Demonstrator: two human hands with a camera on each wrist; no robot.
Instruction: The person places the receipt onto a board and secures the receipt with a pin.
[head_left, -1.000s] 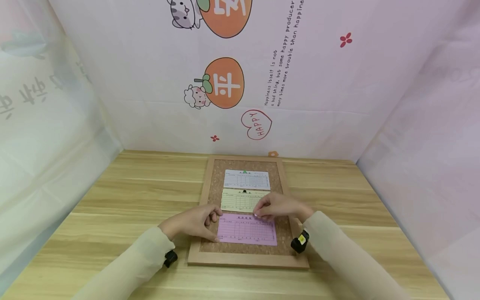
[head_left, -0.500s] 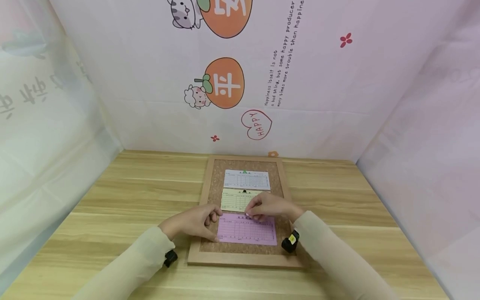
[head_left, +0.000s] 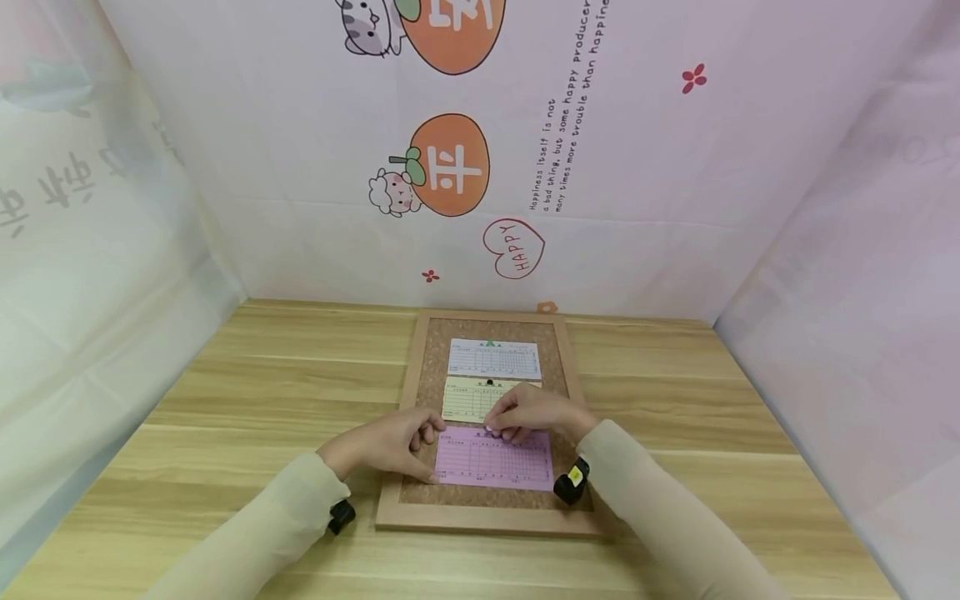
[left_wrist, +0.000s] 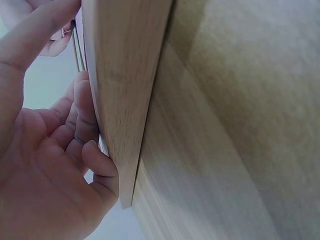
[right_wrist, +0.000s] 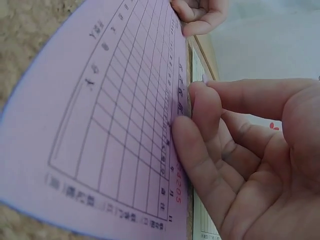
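Note:
In the head view a pink form slip (head_left: 491, 458) lies on the lower part of a framed corkboard (head_left: 510, 498). My left hand (head_left: 386, 442) rests at the slip's left edge, with the thumb at the lower corner and fingertips at the upper one. At the slip's top edge, my right hand (head_left: 536, 412) pinches a small pale push pin (right_wrist: 205, 79) between thumb and fingers. The fingers hide most of the pin. Just above lies a yellow slip (head_left: 465, 400) with a black pin (head_left: 490, 382), partly covered by my right hand. Higher up is a white slip (head_left: 495, 360) with a green pin (head_left: 491, 343).
The corkboard's wooden frame (head_left: 495, 521) lies flat on a wood-grain table (head_left: 300, 367). A printed white cloth (head_left: 622, 250) hangs behind the table, and pale cloth walls stand on both sides.
My right hand has moved left along the pink slip's top edge with the push pin, towards the middle. The left hand and the slips have stayed in place.

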